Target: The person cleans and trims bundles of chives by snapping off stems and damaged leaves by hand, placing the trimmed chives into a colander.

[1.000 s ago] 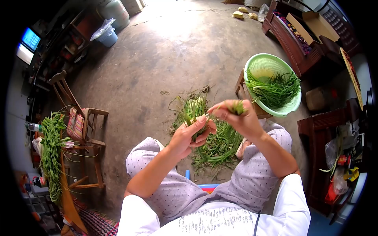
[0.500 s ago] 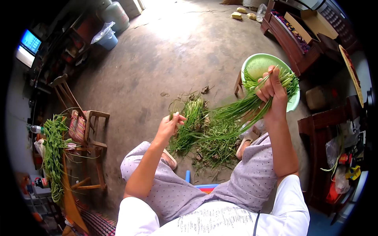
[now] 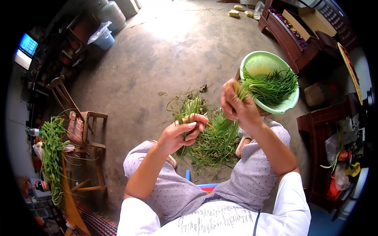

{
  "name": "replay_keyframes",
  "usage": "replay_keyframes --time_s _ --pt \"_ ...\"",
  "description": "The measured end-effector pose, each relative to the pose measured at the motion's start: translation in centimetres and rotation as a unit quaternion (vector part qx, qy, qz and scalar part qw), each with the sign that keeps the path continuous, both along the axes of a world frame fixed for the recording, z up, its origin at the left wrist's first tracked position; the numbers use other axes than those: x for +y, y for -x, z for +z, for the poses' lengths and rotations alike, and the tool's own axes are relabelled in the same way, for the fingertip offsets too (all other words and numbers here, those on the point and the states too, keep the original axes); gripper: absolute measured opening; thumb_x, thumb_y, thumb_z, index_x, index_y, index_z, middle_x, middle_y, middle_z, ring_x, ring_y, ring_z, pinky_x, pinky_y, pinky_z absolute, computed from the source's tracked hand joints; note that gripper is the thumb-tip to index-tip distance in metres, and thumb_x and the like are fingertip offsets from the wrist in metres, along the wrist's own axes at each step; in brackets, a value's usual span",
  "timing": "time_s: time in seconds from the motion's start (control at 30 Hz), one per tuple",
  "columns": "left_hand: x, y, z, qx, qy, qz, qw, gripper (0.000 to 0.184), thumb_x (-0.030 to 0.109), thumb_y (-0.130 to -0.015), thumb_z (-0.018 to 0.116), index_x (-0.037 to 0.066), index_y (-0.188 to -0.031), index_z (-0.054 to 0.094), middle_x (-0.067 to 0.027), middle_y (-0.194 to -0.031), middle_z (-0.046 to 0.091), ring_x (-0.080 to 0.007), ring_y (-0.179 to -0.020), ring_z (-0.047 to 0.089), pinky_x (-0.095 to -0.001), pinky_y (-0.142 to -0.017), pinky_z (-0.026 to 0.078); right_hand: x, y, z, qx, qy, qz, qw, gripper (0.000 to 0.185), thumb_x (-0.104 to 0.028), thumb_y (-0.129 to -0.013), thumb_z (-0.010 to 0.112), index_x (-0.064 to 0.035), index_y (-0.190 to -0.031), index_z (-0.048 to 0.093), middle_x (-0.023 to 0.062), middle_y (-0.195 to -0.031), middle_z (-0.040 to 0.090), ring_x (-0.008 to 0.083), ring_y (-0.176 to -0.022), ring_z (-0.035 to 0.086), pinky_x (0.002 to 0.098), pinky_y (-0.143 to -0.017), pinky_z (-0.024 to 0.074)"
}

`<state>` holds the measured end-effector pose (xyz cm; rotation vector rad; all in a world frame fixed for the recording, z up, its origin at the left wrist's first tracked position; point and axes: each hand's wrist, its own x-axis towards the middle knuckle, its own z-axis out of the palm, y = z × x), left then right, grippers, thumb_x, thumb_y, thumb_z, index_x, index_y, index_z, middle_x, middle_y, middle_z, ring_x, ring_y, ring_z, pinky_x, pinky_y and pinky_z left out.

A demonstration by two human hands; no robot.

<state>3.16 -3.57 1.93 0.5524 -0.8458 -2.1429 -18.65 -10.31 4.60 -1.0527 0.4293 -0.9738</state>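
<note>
My right hand (image 3: 242, 106) is closed around a bunch of garlic chives (image 3: 241, 90), blurred by motion. The bunch hangs down over the floor pile, left of a green colander (image 3: 246, 63) that holds more chives (image 3: 275, 86). My left hand (image 3: 183, 131) is beside it, fingers curled in toward the thumb. A thin yellowed blade (image 3: 211, 126) shows at its fingertips; whether they grip it is hard to make out. Under both hands, between my feet, lie loose chives and trimmings (image 3: 216, 149), with a paler bundle (image 3: 193, 106) behind the left hand.
A wooden chair (image 3: 88, 122) stands at left, near leafy green stems (image 3: 55, 153) heaped on a surface. A blue bin (image 3: 103, 37) with a plastic liner and a gas cylinder (image 3: 112, 15) are at back left. Dark wooden furniture (image 3: 283, 37) lines the right side.
My right hand has moved left and down from over the colander with the chives, whose blades now hang downward. My left hand has shifted slightly right and nearer to it.
</note>
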Motion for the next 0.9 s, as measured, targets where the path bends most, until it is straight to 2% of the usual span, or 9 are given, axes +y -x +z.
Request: replay_keyframes --time_s 0.17,0.2,0.3,0.37,0.4,0.47,0.57,0.67,0.9 --pt "0.6 0.7 0.5 -0.102 0.007 -0.012 0.995 0.038 0.028 -0.092 0.046 0.002 -0.12 0.048 0.0013 -0.093 0.05 -0.0039 -0.062 0.036 -0.0185 -0.048 0.03 2.0 -1.9 2.5 0.25 0.117 0.028 0.961 0.019 -0.016 -0.088 0.06 -0.0016 -0.1 0.056 0.0001 -0.066 0.058 0.0049 -0.057 0.055 0.0195 -0.05 0.043" --pt "0.8 1.0 0.4 -0.111 0.005 0.004 0.994 0.04 0.031 -0.092 0.045 0.0 -0.117 0.048 -0.001 -0.091 0.05 -0.0052 -0.062 0.038 -0.0192 -0.047 0.031 2.1 -2.4 1.5 0.188 0.024 0.038 0.981 0.018 -0.013 -0.086 0.063 0.0008 -0.097 0.06 0.0026 -0.07 0.062 0.0061 -0.06 0.058 0.0195 -0.052 0.0439" --pt "0.7 1.7 1.1 -0.101 0.043 0.026 0.994 0.044 0.038 -0.095 0.041 -0.001 -0.114 0.049 -0.0041 -0.087 0.052 -0.009 -0.066 0.047 -0.0229 -0.051 0.039 1.9 -2.1 0.9 0.171 0.035 0.003 0.985 0.017 -0.014 -0.086 0.063 0.0021 -0.093 0.062 0.0013 -0.069 0.061 0.0066 -0.057 0.056 0.0201 -0.052 0.0435" --pt "0.5 1.9 1.2 -0.076 -0.106 0.133 0.983 0.04 0.035 -0.097 0.038 0.0 -0.112 0.051 -0.0052 -0.086 0.054 -0.0113 -0.07 0.052 -0.0259 -0.06 0.045 1.2 -1.3 1.1 0.232 0.072 -0.032 0.97 0.017 -0.015 -0.086 0.064 0.0006 -0.093 0.063 -0.0033 -0.065 0.057 0.003 -0.051 0.048 0.0188 -0.046 0.0368" --pt "0.3 1.6 1.0 -0.071 -0.116 0.161 0.978 0.035 0.031 -0.097 0.039 0.001 -0.107 0.053 -0.0054 -0.086 0.055 -0.0125 -0.072 0.054 -0.0274 -0.067 0.047 0.9 -0.8 1.2 0.2 0.008 -0.007 0.98 0.017 -0.016 -0.085 0.065 -0.0007 -0.092 0.063 -0.0056 -0.063 0.054 0.0012 -0.049 0.043 0.0183 -0.044 0.0319" --pt "-0.3 0.6 -0.9 -0.074 -0.119 0.2 0.97 0.032 0.028 -0.097 0.041 0.001 -0.105 0.054 -0.0048 -0.084 0.055 -0.012 -0.07 0.052 -0.0269 -0.066 0.046 1.0 -0.6 1.4 0.163 -0.06 0.007 0.985 0.015 -0.017 -0.087 0.062 -0.0027 -0.093 0.061 -0.0114 -0.057 0.04 -0.0032 -0.044 0.029 0.0177 -0.039 0.0162" --pt "-0.6 0.1 -2.0 -0.068 -0.099 0.238 0.964 0.025 0.024 -0.095 0.046 0.002 -0.097 0.057 -0.0026 -0.081 0.054 -0.0076 -0.061 0.045 -0.0207 -0.055 0.041 1.0 -0.4 1.6 0.172 -0.059 -0.007 0.983 0.015 -0.017 -0.087 0.063 -0.0027 -0.092 0.061 -0.0112 -0.057 0.041 -0.0029 -0.044 0.029 0.0174 -0.039 0.0166" --pt "-0.1 0.8 0.1 -0.102 -0.053 0.181 0.977 0.021 0.021 -0.092 0.053 0.002 -0.098 0.059 0.0011 -0.081 0.054 0.0009 -0.054 0.036 -0.0135 -0.04 0.024 0.9 -0.3 1.0 0.205 -0.019 -0.022 0.978 0.015 -0.017 -0.085 0.065 -0.0034 -0.09 0.065 -0.0089 -0.061 0.048 -0.0015 -0.051 0.036 0.018 -0.043 0.0246" --pt "0.3 2.1 0.6 -0.205 0.012 0.224 0.953 0.013 0.012 -0.085 0.064 0.005 -0.095 0.062 0.0031 -0.076 0.06 0.0035 -0.049 0.035 -0.0143 -0.041 0.022 1.7 -1.3 1.0 0.254 0.095 -0.08 0.959 0.018 -0.018 -0.083 0.068 -0.0013 -0.086 0.065 -0.0061 -0.061 0.051 0.0024 -0.055 0.043 0.0208 -0.048 0.0342"
